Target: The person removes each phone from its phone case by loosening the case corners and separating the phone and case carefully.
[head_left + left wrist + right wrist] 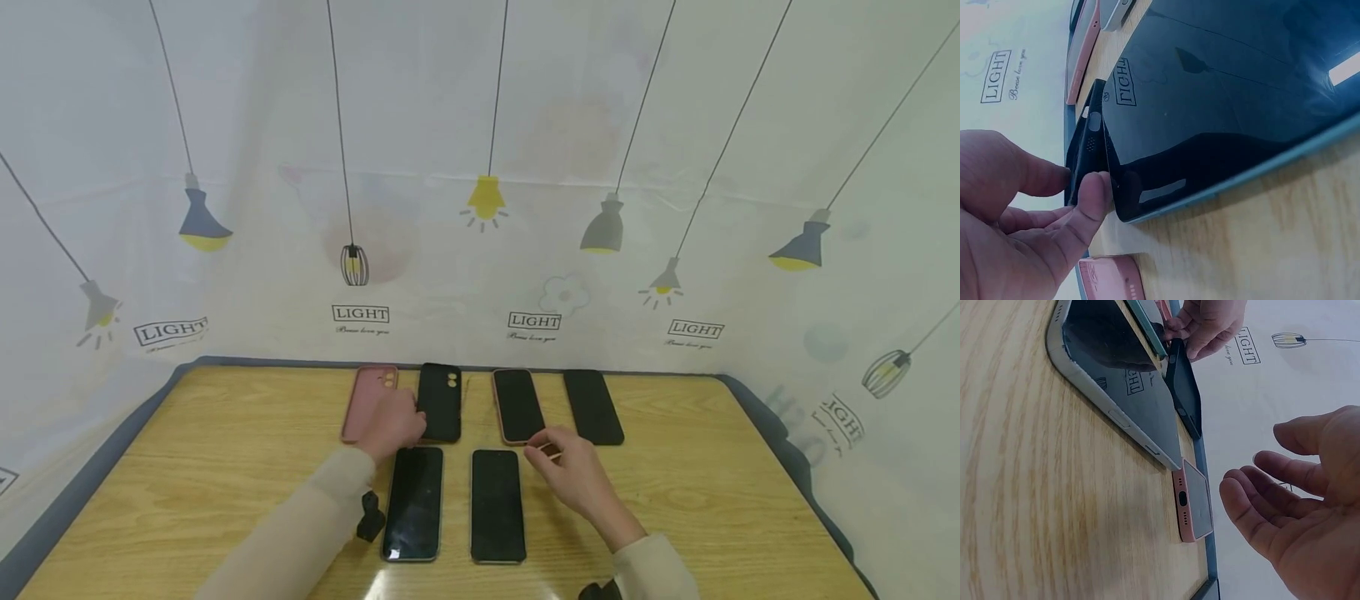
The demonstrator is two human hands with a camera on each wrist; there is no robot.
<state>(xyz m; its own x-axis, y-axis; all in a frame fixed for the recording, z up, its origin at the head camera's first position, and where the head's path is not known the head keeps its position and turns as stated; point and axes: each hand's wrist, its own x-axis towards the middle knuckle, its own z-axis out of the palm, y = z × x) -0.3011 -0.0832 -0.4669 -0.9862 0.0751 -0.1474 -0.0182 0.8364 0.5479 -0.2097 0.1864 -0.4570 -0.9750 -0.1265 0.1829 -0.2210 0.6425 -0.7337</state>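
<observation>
My left hand (393, 423) pinches the near left corner of a black phone case (442, 402), which lies with its camera cutouts at the far right corner. In the left wrist view, thumb and fingers grip the edge of that case (1090, 140). Just left of it is a pink phone case (365, 392), partly covered by the hand. My right hand (573, 471) hovers by the near end of a phone in a pink case (517, 406). Its fingers are loosely bent with nothing between them, as the right wrist view of the hand (1310, 506) shows.
Two phones, one on the left (414, 504) and one on the right (498, 506), lie screen up in the near row. A dark phone-shaped slab (594, 407) is at the back right. Behind the wooden table (720, 483) hangs a printed cloth (435, 125).
</observation>
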